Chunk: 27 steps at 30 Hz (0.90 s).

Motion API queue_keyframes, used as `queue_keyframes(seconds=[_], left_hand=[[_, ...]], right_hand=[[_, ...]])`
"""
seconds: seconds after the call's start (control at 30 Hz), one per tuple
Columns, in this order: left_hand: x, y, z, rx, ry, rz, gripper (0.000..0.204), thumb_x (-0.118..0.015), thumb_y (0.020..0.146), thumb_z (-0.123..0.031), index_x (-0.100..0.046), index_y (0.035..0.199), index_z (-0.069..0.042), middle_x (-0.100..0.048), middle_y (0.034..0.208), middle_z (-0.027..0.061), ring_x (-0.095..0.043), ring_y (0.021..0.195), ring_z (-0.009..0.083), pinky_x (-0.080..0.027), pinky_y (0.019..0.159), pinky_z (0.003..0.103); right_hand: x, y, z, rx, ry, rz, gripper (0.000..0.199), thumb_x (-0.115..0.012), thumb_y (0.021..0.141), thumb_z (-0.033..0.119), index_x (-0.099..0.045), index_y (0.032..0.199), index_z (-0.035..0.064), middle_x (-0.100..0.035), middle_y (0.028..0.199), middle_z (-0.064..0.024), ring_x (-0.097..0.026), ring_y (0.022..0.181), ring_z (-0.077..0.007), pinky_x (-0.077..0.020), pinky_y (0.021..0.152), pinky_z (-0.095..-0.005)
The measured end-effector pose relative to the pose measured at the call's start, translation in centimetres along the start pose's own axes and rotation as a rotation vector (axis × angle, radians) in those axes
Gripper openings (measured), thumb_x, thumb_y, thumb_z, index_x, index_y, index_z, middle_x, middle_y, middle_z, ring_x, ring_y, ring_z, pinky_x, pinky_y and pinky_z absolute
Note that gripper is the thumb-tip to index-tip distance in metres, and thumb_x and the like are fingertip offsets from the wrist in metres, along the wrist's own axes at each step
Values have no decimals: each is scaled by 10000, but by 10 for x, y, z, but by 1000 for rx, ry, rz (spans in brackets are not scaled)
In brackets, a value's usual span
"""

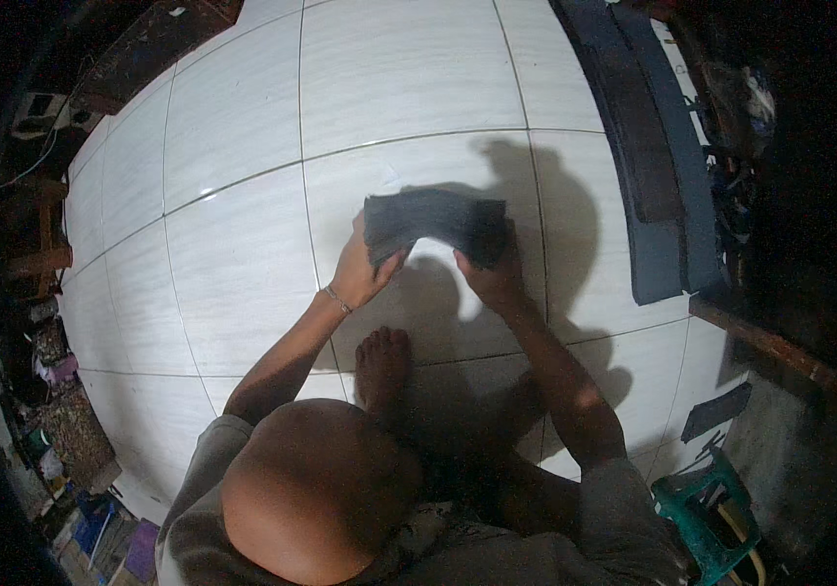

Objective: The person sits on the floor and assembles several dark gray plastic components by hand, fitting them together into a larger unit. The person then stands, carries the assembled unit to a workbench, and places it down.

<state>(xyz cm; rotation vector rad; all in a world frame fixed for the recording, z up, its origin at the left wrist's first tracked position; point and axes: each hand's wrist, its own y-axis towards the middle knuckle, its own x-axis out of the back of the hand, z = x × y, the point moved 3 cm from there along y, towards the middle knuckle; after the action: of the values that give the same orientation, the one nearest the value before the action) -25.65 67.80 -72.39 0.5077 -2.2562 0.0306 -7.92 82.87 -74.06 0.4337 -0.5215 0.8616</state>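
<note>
A dark grey, rectangular piece of thick sheet material [435,217] is held up above the pale floor, its middle arched between my two hands. I cannot tell whether it is fabric or foam, or whether it is folded. My left hand [365,262] is closed on its left end, with the thumb at the lower edge and a bracelet on the wrist. My right hand [492,275] grips the right end, thumb likewise near the lower edge. Most of the fingers are hidden behind the piece.
Long dark grey strips [668,166] lie on the tiled floor [409,78] at the right. A wooden bar [765,340], a small dark piece [716,412] and a green object [710,518] are at lower right. My bare foot [382,369] is below my hands. Clutter lines the left.
</note>
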Motion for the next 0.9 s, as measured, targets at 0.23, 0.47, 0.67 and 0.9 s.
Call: queue_keyframes(seconds=[0.23, 0.47, 0.67, 0.9], left_hand=[[2, 4, -5, 255, -198, 140, 633, -597, 797, -117, -220, 1282, 34, -461, 1106, 294, -479, 1080, 415, -401, 886, 431], [16, 6, 2, 342, -321, 520, 568, -665, 742, -80, -379, 1218, 39, -528, 1073, 212, -548, 972, 326, -444, 841, 363], [5, 11, 22, 779, -580, 850, 554, -690, 716, -85, -437, 1202, -8, -559, 1020, 80, -560, 847, 132, -491, 637, 277], [7, 7, 32, 894, -393, 829, 570, -749, 714, -199, -496, 1170, 30, -577, 1084, 187, -598, 880, 235, -529, 676, 348]], right_hand=[[4, 0, 5, -117, 59, -5, 602, -708, 660, 128, -436, 1187, 22, -514, 1093, -199, -498, 1030, -387, -394, 907, -436], [3, -19, 17, -450, 324, 262, 585, -703, 623, 197, -489, 1134, 7, -577, 1045, -160, -546, 1019, -287, -413, 900, -394], [-21, -31, 7, -790, 699, 338, 620, -704, 645, 262, -476, 1173, 29, -563, 1064, -125, -554, 967, -243, -456, 834, -375], [-14, -29, 14, -890, 881, 240, 685, -706, 693, 291, -414, 1237, -5, -523, 1109, -130, -527, 1010, -254, -448, 852, -385]])
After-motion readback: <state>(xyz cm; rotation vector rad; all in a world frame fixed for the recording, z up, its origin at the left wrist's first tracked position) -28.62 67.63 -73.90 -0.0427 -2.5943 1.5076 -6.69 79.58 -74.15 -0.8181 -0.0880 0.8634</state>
